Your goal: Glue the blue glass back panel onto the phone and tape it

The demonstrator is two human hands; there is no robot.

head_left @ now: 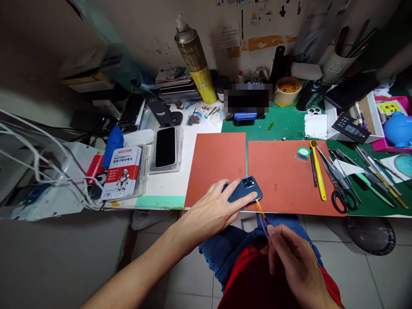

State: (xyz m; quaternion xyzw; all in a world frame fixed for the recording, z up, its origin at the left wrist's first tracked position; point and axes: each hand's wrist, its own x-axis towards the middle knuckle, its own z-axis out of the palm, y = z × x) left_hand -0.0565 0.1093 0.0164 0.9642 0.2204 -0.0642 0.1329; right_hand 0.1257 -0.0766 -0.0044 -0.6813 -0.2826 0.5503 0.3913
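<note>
A dark blue phone [253, 192] lies with its camera side up near the front edge of the reddish-brown mats, across the gap between them. My left hand [222, 201] is flat over it, fingers spread and pressing on its back. Below the phone, my right hand [286, 253] pinches a thin tool or strip [262, 214], yellow at its upper end, which reaches the phone's lower edge. A second thin, pale curved piece hangs beside it; what it is I cannot tell.
Scissors [344, 199], a yellow-handled brush [318, 171] and several tweezers lie to the right. On the left are a white-framed phone [165, 147] and a battery box [122, 174]. A spray can [199, 64] stands behind the left mat [219, 159].
</note>
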